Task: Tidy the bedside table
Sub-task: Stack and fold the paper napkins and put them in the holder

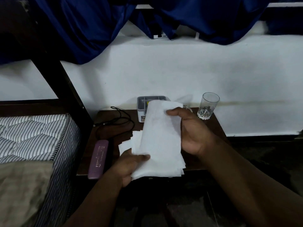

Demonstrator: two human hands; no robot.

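Observation:
A stack of white tissues [159, 141] is held above the dark wooden bedside table [214, 126]. My left hand [129, 167] grips the stack's near lower corner, thumb on top. My right hand [188, 131] holds its right edge, thumb pressed on the upper part. Behind the tissues stands a grey and white box [142, 105], partly hidden by them. A clear empty glass [207, 105] stands upright at the table's back right. A purple case [98, 158] lies along the table's left edge, next to a black cable [118, 122].
A striped mattress [36, 133] with a beige cloth [21, 190] lies to the left, beside a dark bed post [54, 68]. Blue curtains [98, 22] hang over the white wall behind the table. The floor in front is dark.

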